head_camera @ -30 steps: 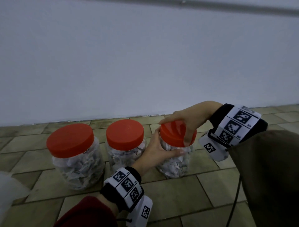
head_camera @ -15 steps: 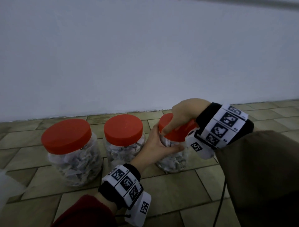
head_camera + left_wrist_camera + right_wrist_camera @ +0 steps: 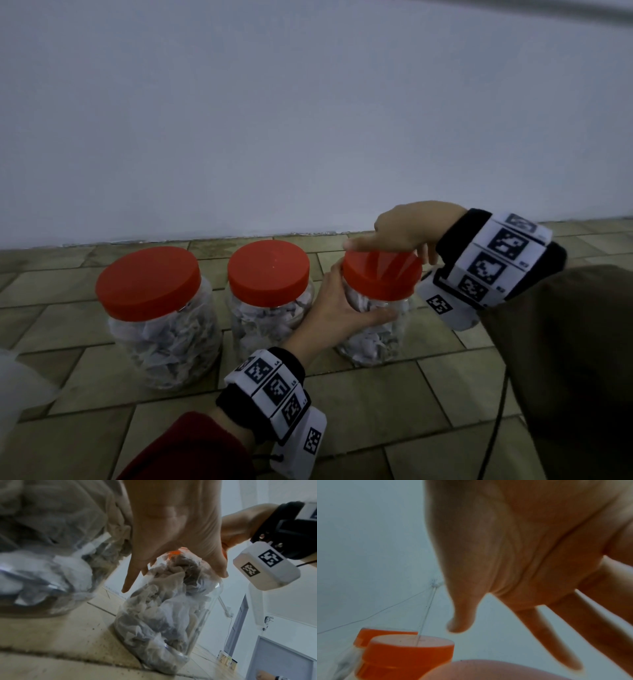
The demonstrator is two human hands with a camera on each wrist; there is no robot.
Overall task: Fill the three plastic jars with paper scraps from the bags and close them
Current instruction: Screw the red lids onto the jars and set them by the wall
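Note:
Three clear plastic jars of paper scraps stand in a row on the tiled floor, each with a red lid on: the left jar, the middle jar and the right jar. My left hand grips the right jar just under its lid, thumb in front and fingers behind. My right hand hovers just above that lid. Its fingers are straight and spread and hold nothing. Two red lids show low in the right wrist view.
A white wall runs close behind the jars. A translucent bag shows at the left edge. A brown trouser leg fills the right foreground, with a thin cable beside it. Bare tiles lie in front of the jars.
My right hand gripped and turned the right jar's lid, then let go and rose slightly with its fingers straightened. My left hand kept hold of the jar.

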